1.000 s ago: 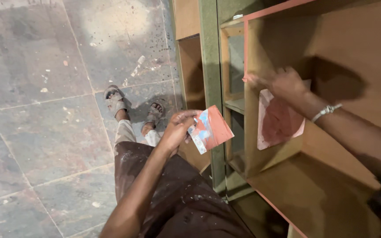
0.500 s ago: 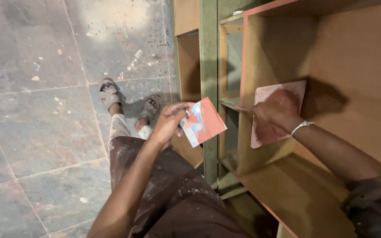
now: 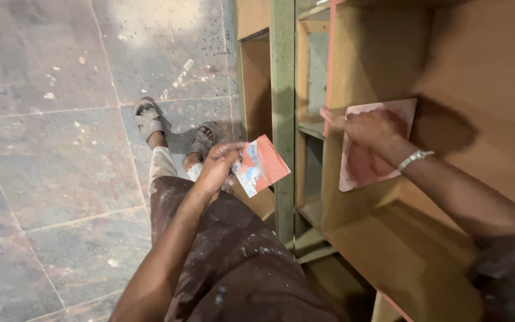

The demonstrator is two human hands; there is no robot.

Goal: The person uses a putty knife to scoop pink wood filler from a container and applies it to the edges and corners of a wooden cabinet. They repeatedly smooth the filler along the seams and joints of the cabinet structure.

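Observation:
My left hand [image 3: 217,167] holds a folded reddish-orange sheet of sandpaper [image 3: 260,165] with a pale, worn back, out in front of my lap. My right hand [image 3: 365,128] presses a larger pinkish-red sheet of sandpaper [image 3: 377,149] flat against the brown inner wall of a wooden cabinet [image 3: 448,71]. A metal bracelet [image 3: 413,158] sits on my right wrist. My dark, paint-flecked trousers [image 3: 233,262] fill the lower middle.
The cabinet has open compartments and a green-painted upright [image 3: 282,119] at its front edge. A smaller wooden box section [image 3: 254,65] stands behind it. My sandalled feet [image 3: 174,128] rest on a dusty grey stone-tile floor [image 3: 49,149].
My right hand and the sheet under it have slid upward along the cabinet wall. My left hand still holds the folded sheet in about the same place.

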